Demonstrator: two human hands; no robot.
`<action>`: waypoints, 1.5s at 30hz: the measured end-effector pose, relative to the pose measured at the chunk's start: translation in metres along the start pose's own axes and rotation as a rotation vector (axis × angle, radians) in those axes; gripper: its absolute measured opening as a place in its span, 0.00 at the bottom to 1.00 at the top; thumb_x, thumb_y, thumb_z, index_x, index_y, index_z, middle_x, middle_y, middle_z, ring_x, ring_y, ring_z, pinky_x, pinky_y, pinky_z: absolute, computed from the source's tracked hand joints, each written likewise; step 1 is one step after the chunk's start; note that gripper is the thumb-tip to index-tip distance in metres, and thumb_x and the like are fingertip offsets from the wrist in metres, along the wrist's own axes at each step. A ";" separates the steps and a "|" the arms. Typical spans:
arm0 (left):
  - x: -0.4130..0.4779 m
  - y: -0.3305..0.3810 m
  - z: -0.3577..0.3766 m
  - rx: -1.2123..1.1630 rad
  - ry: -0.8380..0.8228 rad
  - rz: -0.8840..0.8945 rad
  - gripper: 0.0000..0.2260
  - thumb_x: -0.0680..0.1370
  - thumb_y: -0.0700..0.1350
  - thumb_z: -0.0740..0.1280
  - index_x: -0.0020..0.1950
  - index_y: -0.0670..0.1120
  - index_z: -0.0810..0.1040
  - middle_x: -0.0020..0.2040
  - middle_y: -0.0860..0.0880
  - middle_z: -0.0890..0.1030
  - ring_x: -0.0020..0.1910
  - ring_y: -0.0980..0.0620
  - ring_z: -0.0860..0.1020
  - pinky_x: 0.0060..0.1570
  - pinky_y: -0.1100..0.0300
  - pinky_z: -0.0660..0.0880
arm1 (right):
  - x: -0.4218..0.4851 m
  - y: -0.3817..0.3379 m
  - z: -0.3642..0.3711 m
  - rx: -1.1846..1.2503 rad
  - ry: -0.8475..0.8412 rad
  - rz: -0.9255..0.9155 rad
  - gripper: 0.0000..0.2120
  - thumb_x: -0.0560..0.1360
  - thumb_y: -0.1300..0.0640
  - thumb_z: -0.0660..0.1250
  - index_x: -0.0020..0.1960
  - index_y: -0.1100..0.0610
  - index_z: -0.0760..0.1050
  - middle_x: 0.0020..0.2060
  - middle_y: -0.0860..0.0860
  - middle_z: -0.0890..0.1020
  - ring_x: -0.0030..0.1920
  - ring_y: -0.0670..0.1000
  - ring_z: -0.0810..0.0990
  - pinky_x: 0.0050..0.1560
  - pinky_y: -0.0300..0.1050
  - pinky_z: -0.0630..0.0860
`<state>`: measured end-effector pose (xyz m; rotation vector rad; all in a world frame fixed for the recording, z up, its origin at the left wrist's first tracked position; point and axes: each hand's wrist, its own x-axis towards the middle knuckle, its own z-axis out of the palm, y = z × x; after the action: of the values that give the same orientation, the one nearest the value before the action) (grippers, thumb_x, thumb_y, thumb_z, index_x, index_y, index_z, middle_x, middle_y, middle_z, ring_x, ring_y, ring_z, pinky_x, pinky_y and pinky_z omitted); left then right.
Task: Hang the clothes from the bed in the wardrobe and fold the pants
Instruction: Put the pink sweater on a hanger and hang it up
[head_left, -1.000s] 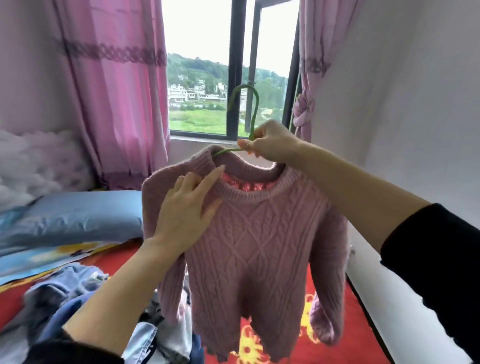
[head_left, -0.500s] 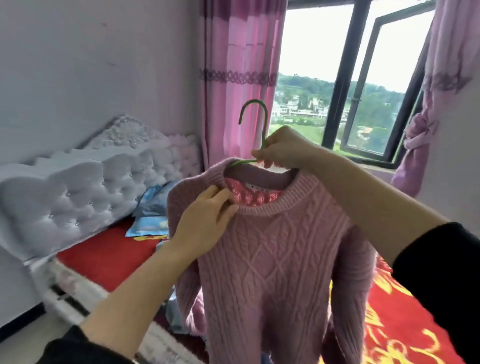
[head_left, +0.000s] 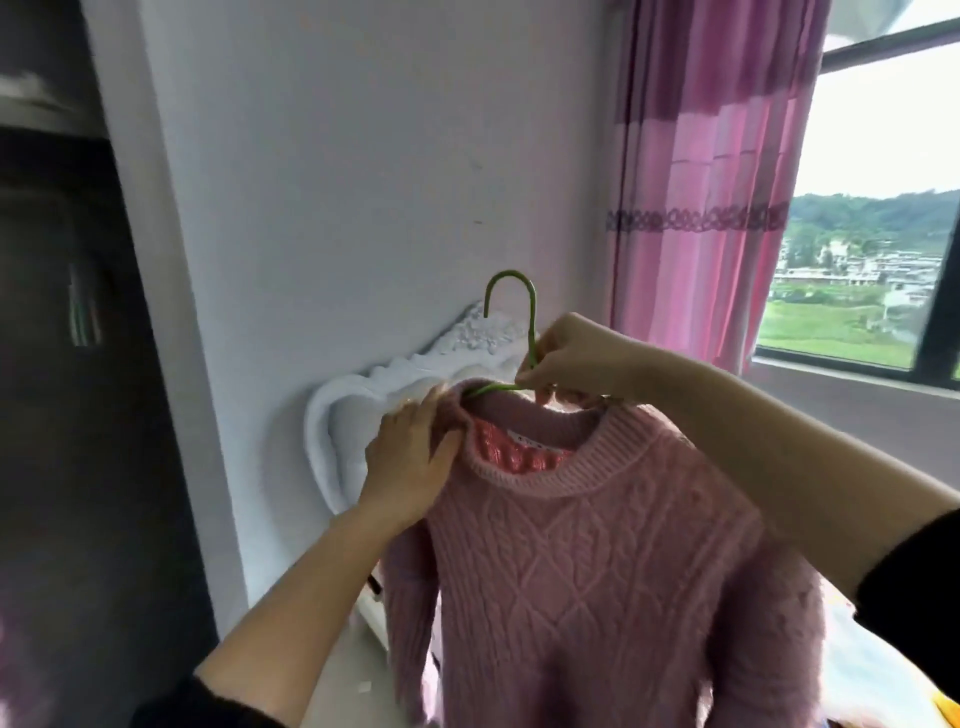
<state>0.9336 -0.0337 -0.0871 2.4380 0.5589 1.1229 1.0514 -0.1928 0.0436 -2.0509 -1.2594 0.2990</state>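
A pink cable-knit sweater hangs in the air on a green hanger, whose hook points up. My right hand grips the hanger at the base of the hook, just above the collar. My left hand holds the sweater's left shoulder beside the collar. The hanger's arms are hidden inside the sweater. The dark opening of the wardrobe fills the left edge of the view.
A white wall stands straight ahead, with the white carved headboard behind my left hand. Pink curtains and a window are at the right. A strip of the bed shows at the bottom right.
The view has swung left from the window toward the wall and wardrobe. The sweater travelled with both hands. My left hand shifted from the chest to the left shoulder.
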 end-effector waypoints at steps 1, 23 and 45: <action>0.002 -0.015 -0.018 0.000 -0.005 -0.025 0.22 0.78 0.56 0.57 0.72 0.54 0.67 0.66 0.49 0.75 0.66 0.47 0.71 0.63 0.45 0.69 | 0.009 -0.015 0.016 0.001 -0.017 -0.016 0.08 0.74 0.65 0.68 0.44 0.71 0.78 0.27 0.54 0.79 0.24 0.49 0.69 0.25 0.39 0.65; 0.018 -0.282 -0.278 0.010 0.226 -0.507 0.12 0.81 0.45 0.57 0.57 0.49 0.80 0.55 0.52 0.81 0.57 0.52 0.76 0.53 0.61 0.68 | 0.184 -0.256 0.277 -0.077 -0.295 -0.415 0.08 0.71 0.68 0.64 0.37 0.71 0.79 0.23 0.56 0.79 0.18 0.48 0.73 0.22 0.37 0.70; 0.115 -0.505 -0.514 0.892 0.184 -0.384 0.25 0.78 0.49 0.62 0.75 0.50 0.62 0.78 0.45 0.56 0.77 0.47 0.53 0.74 0.47 0.47 | 0.390 -0.468 0.424 -0.062 0.032 -0.478 0.11 0.70 0.67 0.58 0.30 0.63 0.73 0.24 0.56 0.78 0.24 0.53 0.77 0.24 0.41 0.74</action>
<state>0.5072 0.5450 0.0363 2.6995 1.8207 1.0674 0.7016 0.4586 0.1092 -1.7253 -1.7032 0.0045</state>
